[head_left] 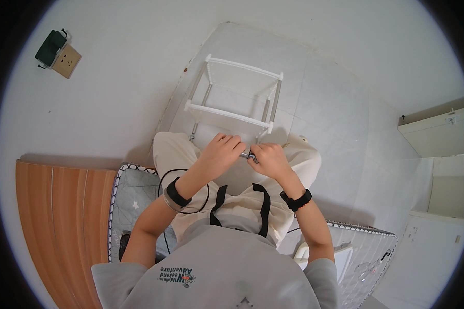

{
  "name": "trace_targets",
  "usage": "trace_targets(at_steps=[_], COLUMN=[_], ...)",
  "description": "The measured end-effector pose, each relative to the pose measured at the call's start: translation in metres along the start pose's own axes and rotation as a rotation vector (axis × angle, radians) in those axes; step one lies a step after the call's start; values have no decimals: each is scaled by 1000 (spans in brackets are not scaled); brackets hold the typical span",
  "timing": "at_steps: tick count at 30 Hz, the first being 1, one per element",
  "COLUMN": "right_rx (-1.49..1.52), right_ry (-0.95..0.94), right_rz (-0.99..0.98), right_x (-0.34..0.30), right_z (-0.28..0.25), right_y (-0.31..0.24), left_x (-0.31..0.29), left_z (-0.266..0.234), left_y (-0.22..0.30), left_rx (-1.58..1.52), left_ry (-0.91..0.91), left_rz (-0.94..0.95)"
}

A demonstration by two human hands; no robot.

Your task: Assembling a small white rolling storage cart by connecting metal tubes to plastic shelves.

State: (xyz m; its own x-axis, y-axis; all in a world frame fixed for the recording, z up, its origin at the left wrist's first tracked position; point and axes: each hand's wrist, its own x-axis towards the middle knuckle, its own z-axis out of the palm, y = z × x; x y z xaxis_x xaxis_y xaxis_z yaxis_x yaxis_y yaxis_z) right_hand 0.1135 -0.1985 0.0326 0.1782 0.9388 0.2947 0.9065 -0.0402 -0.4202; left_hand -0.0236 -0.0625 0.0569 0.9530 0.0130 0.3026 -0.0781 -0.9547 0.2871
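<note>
Silvery rod (245, 155) runs left-to-right between the hands (223, 153).

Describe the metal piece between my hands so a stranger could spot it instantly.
Find the white two-tier rack. Just below it in the picture, your left hand and right hand nearly meet. The silvery metal piece shows between them; unlike the rack's grey posts, it's hand-held.

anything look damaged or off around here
Yes, the left wall has a ragged lower edge near the white rack, with a reddish-brown spot where the paint looks chipped. The rack stands upright and no spill shows. The metal tube between left hand and right hand is too covered to judge.
</note>
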Motion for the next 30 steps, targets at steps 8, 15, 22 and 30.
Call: trace_targets(at_steps=[8, 15, 22, 30], right_rx=[-76, -53, -56, -98], right_ry=[-19, 23, -6, -7], right_rz=[-69, -64, -74, -97], right_x=[2, 4, 2, 1], right_z=[-2, -8, -6, -5], right_y=[4, 3, 3, 6], left_x=[-1, 2, -2, -4], left_z=[-4, -6, -7, -7], left_y=[-6, 2, -2, 6], left_rx=[-107, -45, -222, -245], left_ry=[-149, -40, -96, -148], left_rz=[-27, -13, -59, -148])
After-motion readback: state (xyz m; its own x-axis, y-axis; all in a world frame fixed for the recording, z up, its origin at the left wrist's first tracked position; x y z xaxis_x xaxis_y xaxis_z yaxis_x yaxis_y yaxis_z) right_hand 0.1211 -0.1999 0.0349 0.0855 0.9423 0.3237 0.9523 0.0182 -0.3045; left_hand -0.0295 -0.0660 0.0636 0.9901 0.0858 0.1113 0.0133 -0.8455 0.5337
